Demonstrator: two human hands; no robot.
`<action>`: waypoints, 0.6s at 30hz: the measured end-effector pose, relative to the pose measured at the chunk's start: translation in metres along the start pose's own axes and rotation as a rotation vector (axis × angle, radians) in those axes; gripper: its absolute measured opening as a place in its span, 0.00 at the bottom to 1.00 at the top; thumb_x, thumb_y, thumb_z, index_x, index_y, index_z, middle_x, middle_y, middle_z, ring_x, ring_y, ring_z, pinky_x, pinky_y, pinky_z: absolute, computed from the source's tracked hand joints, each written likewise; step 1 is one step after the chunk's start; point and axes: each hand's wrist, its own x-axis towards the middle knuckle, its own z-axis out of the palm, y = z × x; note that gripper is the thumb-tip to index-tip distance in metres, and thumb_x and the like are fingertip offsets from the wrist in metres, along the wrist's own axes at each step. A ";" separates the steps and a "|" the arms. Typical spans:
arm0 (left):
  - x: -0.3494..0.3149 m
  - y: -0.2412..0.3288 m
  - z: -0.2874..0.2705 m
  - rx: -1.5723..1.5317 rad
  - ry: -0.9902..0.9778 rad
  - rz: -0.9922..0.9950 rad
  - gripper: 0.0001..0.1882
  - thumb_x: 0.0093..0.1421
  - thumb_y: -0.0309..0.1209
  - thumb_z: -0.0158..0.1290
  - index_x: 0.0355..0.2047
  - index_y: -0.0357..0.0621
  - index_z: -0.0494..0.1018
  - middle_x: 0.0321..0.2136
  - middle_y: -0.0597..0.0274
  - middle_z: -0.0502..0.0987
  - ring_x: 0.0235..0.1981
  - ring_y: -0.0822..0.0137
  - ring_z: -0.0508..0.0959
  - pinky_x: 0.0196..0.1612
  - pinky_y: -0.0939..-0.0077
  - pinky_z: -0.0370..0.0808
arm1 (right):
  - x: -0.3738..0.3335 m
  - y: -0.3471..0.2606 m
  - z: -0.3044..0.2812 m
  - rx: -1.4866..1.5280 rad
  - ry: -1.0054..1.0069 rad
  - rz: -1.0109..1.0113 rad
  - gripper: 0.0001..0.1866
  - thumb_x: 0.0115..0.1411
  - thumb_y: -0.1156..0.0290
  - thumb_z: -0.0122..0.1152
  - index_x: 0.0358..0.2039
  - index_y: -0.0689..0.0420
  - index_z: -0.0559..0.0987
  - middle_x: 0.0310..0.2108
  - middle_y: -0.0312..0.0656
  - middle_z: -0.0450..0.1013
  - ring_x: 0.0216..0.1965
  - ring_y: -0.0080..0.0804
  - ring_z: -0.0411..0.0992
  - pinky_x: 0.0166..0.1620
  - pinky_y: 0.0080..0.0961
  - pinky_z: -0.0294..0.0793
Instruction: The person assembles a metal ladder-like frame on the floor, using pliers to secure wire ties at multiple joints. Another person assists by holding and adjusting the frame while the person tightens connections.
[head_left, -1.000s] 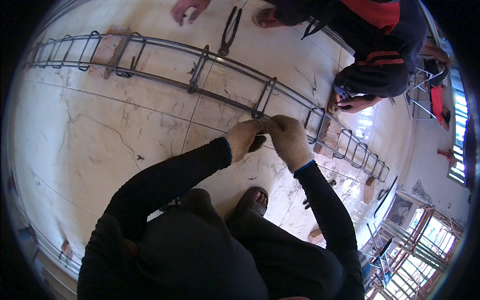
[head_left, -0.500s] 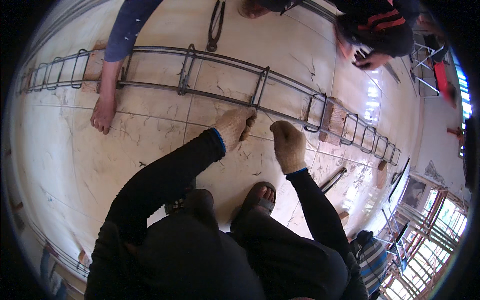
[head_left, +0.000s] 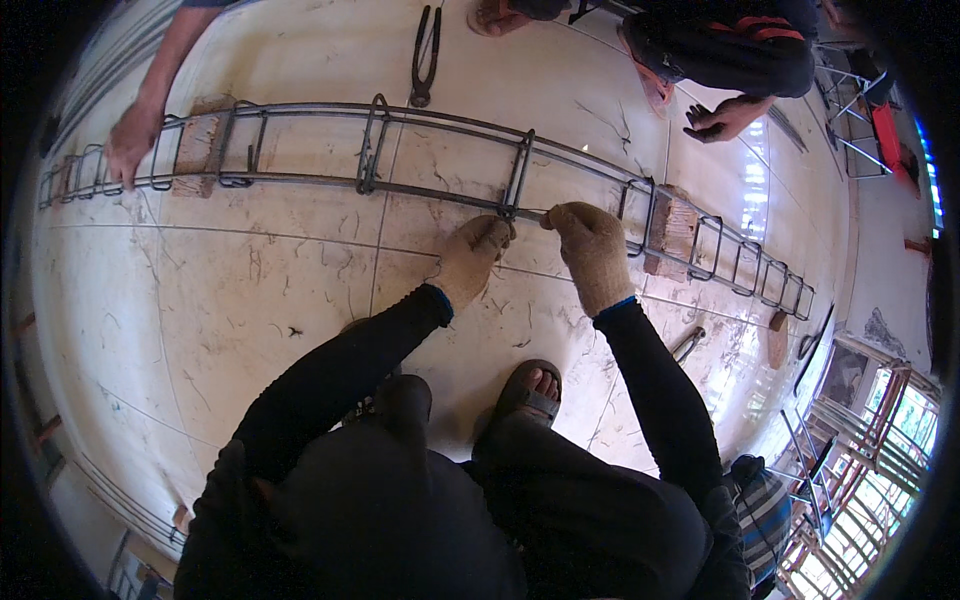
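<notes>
A long rebar cage (head_left: pixel 440 196) of dark bars with square stirrups lies across the floor in front of me. My left hand (head_left: pixel 472 262), in a beige knit glove, is closed at the near lower bar, right below a stirrup (head_left: pixel 520 172). What its fingers pinch is hidden. My right hand (head_left: pixel 592 256), gloved alike, is closed in a pinch close to the same bar, a short way right of that stirrup. A thin tie wire runs from its fingertips toward the joint, hard to make out against the bar.
Wooden blocks (head_left: pixel 672 232) prop up the cage. Pincers (head_left: pixel 426 60) lie beyond it; another tool (head_left: pixel 689 344) lies at right. A co-worker's hand (head_left: pixel 136 140) is over the cage's left end; another person's hand (head_left: pixel 728 118) hangs at far right. Wire scraps litter the tiles.
My right hand has come up to the bar beside the stirrup; my left stays at the joint. The co-worker's arm at left has moved off the floor, leftward to the cage's end.
</notes>
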 end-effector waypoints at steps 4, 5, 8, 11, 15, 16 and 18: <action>0.011 -0.013 -0.020 0.415 0.099 0.480 0.10 0.71 0.36 0.57 0.43 0.41 0.80 0.35 0.58 0.81 0.34 0.64 0.79 0.41 0.68 0.76 | -0.002 -0.003 0.004 0.183 -0.010 0.184 0.16 0.70 0.63 0.59 0.36 0.64 0.85 0.22 0.32 0.71 0.20 0.19 0.62 0.24 0.23 0.60; 0.010 -0.007 -0.020 0.495 0.112 0.498 0.10 0.70 0.36 0.59 0.43 0.42 0.80 0.36 0.56 0.81 0.35 0.61 0.80 0.41 0.66 0.77 | -0.005 -0.004 0.003 0.187 0.006 0.217 0.17 0.70 0.62 0.59 0.36 0.64 0.85 0.22 0.32 0.72 0.20 0.20 0.63 0.25 0.23 0.61; -0.005 0.022 -0.003 0.607 0.181 0.472 0.10 0.65 0.35 0.63 0.42 0.44 0.81 0.37 0.54 0.82 0.35 0.55 0.81 0.40 0.62 0.78 | -0.010 0.007 -0.001 0.035 0.031 0.073 0.17 0.70 0.62 0.59 0.36 0.64 0.85 0.23 0.33 0.73 0.22 0.20 0.64 0.26 0.23 0.64; -0.019 0.049 0.002 0.646 0.218 0.427 0.12 0.61 0.34 0.65 0.42 0.45 0.82 0.37 0.53 0.82 0.35 0.53 0.82 0.39 0.61 0.78 | -0.008 0.008 0.003 0.027 0.028 0.053 0.17 0.69 0.62 0.59 0.36 0.64 0.86 0.24 0.34 0.75 0.23 0.20 0.65 0.28 0.23 0.66; -0.005 0.040 -0.006 0.703 0.226 0.481 0.12 0.60 0.33 0.66 0.42 0.46 0.81 0.35 0.54 0.82 0.34 0.52 0.81 0.39 0.62 0.78 | -0.007 0.003 0.005 0.040 0.016 0.056 0.17 0.70 0.62 0.59 0.36 0.64 0.86 0.24 0.33 0.74 0.23 0.19 0.63 0.27 0.23 0.64; -0.004 0.033 -0.006 0.659 0.253 0.503 0.11 0.61 0.32 0.65 0.42 0.45 0.81 0.34 0.54 0.82 0.34 0.54 0.81 0.39 0.63 0.78 | -0.006 0.007 0.005 0.045 0.009 0.059 0.17 0.70 0.61 0.59 0.36 0.64 0.86 0.23 0.33 0.73 0.23 0.19 0.63 0.27 0.22 0.64; -0.003 0.021 -0.002 0.570 0.301 0.544 0.09 0.64 0.32 0.64 0.42 0.43 0.80 0.34 0.56 0.82 0.32 0.57 0.81 0.39 0.64 0.77 | -0.007 0.012 0.003 0.049 0.002 0.088 0.17 0.70 0.61 0.59 0.36 0.63 0.86 0.23 0.32 0.73 0.23 0.18 0.63 0.27 0.22 0.63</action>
